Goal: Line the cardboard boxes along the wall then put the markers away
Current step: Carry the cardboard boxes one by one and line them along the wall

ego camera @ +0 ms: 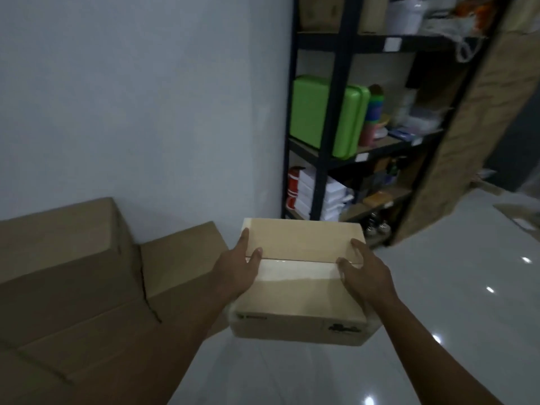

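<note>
A small pale cardboard box (pixel 301 287) with a taped seam across its lid is held in front of me, over the floor near the wall. My left hand (pixel 241 266) grips its left edge, thumb on the lid and fingers along the side. My right hand (pixel 365 271) grips the right edge with curled fingers on the lid. Two larger brown cardboard boxes stand against the wall to the left: a big one (pixel 67 258) and a lower one (pixel 181 258) right beside the held box. No markers are in view.
A black metal shelf rack (pixel 347 112) stands in the corner to the right, holding a green plastic case (pixel 324 115), stacked white packets (pixel 321 197) and other clutter. A brown board (pixel 479 118) leans against the rack. Glossy white floor tiles (pixel 453 302) spread to the right.
</note>
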